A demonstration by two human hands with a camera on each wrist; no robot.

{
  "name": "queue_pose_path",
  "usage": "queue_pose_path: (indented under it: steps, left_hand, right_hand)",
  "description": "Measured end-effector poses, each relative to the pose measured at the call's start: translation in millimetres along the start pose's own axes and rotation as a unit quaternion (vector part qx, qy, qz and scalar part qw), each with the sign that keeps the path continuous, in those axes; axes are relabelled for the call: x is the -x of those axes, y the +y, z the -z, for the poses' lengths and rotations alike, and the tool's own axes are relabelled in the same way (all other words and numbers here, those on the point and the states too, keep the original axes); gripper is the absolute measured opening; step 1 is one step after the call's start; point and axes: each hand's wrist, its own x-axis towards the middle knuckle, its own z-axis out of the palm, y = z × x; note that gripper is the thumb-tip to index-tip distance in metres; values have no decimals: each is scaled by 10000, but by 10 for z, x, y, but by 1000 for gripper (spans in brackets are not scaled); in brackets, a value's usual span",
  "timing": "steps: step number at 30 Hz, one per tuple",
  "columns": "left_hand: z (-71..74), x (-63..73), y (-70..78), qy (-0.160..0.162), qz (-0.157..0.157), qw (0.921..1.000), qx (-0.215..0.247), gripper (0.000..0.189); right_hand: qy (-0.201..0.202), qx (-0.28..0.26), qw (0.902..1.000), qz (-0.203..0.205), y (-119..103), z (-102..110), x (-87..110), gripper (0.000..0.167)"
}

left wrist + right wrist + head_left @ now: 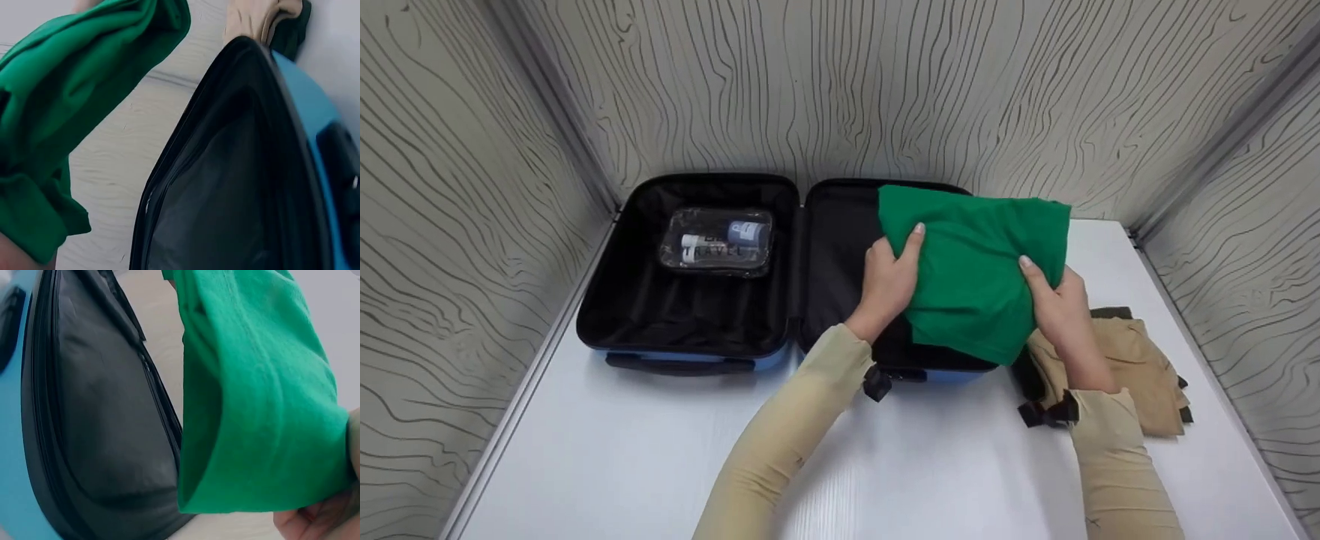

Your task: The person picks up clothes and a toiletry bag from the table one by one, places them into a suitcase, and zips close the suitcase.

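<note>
Both hands hold up a folded green shirt (975, 277), one at each side, thumbs on top and the other fingers mostly hidden beneath. My left hand (891, 281) grips its left side, and my right hand (1061, 315) its right side. The cloth overlaps the right half (836, 262) of an opened suitcase in the head view. In the right wrist view, the shirt (264, 410) shows a rounded fold at one end, beside the black lining (107, 416). Its loose edge (73, 216) hangs down in the left wrist view.
The suitcase's left half (705, 311) holds a clear travel pouch (720, 266) with small bottles inside. Folded tan clothing (1140, 367) lies on dark cloth at the right of the white table (660, 450). Patterned wall panels (780, 90) stand behind and at both sides.
</note>
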Motion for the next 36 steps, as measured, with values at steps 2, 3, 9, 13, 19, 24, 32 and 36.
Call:
queue_pose_path:
  steps: [2, 3, 9, 13, 19, 24, 32, 36]
  left_hand:
    - [76, -37, 15, 127, 104, 9998, -59, 50]
    - [114, -56, 26, 179, 170, 9997, -84, 50]
    - [352, -170, 116, 279, 342, 9987, -263, 49]
    - [538, -244, 164, 281, 247, 9976, -575, 46]
    - [824, -338, 207, 486, 213, 9932, -1035, 37]
    - [1021, -417, 249, 855, 311, 9875, -1290, 34]
    - [1270, -506, 367, 805, 638, 9900, -968, 31]
    - [1397, -545, 415, 795, 710, 9887, -1057, 33]
  right_hand:
    - [-273, -305, 9992, -13, -19, -69, -19, 65]
    - [-432, -499, 9978, -19, -31, -102, -25, 66]
    - [-1099, -1176, 9869, 92, -115, -297, -54, 78]
    - [-1091, -1222, 9860, 317, -195, -413, -97, 75]
    - [-1074, -1591, 9808, 334, -324, -581, -155, 70]
    - [-1307, -1954, 9713, 366, -444, -746, -208, 69]
    - [-1483, -2153, 9641, 460, -639, -916, -318, 70]
    - [-1599, -2293, 9595, 345, -754, -978, -368, 67]
